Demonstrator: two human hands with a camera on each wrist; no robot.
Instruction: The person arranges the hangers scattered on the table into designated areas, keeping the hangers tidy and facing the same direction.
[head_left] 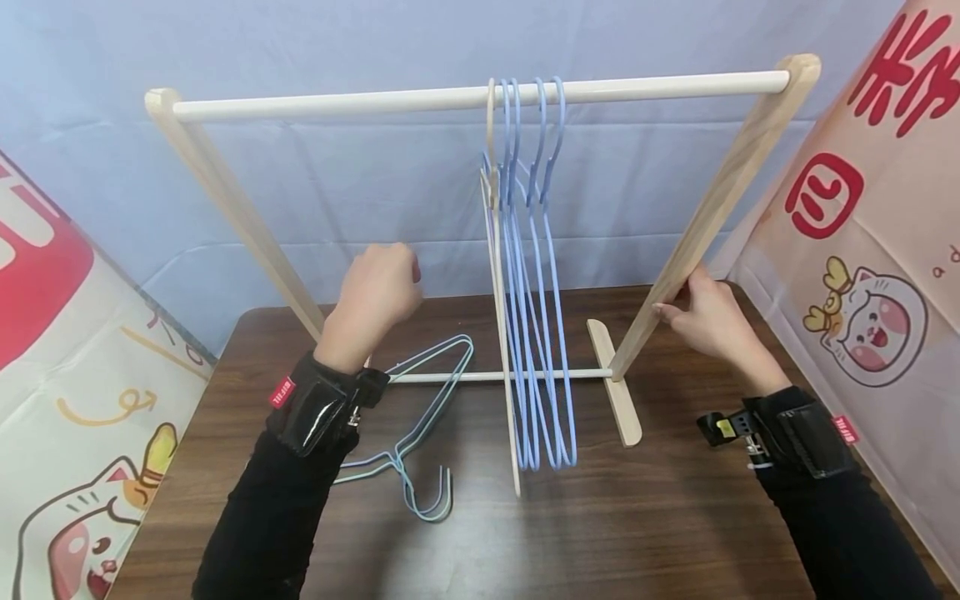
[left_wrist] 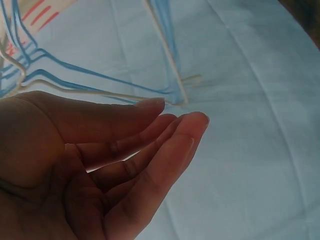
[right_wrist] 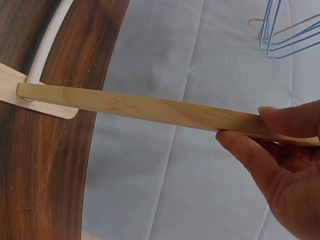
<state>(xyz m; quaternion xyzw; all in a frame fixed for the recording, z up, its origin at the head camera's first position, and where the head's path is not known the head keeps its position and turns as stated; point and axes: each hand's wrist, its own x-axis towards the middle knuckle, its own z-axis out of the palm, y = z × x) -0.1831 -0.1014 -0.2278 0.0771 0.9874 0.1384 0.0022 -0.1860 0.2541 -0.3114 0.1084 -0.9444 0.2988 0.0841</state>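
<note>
A wooden clothes rack (head_left: 675, 87) stands on the table, its white top bar running between two slanted side posts. My right hand (head_left: 708, 321) grips the right side post (right_wrist: 145, 107), thumb on one face and fingers on the other. Several blue hangers (head_left: 555, 275) and one cream hanger (head_left: 498, 275) hang together near the bar's middle. To their left my left hand (head_left: 381, 279) is raised and holds nothing; the left wrist view shows its fingers (left_wrist: 165, 167) loosely bent, thumb apart. Below it, pale blue-green hangers (head_left: 427, 425) lie on the table, partly hidden by the left arm.
The brown wooden table (head_left: 525, 542) carries the rack's right foot (head_left: 618, 400) and the low white crossbar (head_left: 592, 374). A pale blue cloth (head_left: 375, 42) hangs behind. Printed cloths stand at the left (head_left: 90, 350) and right (head_left: 885, 250) sides.
</note>
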